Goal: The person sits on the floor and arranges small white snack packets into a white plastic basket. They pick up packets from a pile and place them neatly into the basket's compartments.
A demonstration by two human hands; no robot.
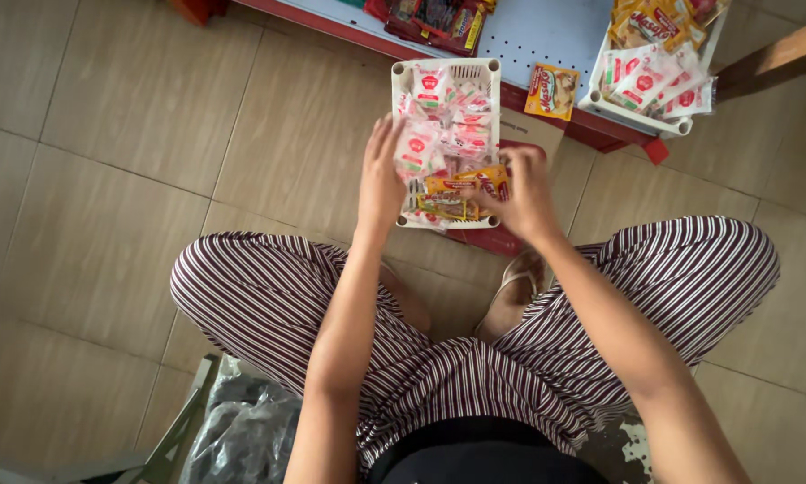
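Over the white basket [401,82] of sachets on the floor, the left hand [381,175] lies flat and released on red-white sachets [418,145] while the right hand [521,193] pinches an orange packet [475,183]; judged best slid in flat, edges aligned.

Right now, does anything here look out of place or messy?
One thing: a single yellow-orange sachet lies loose on the pale shelf, between the two white baskets rather than in either. The nearer basket holds red-and-white packets, with the left hand and right hand in it. Nothing looks spilled or torn.
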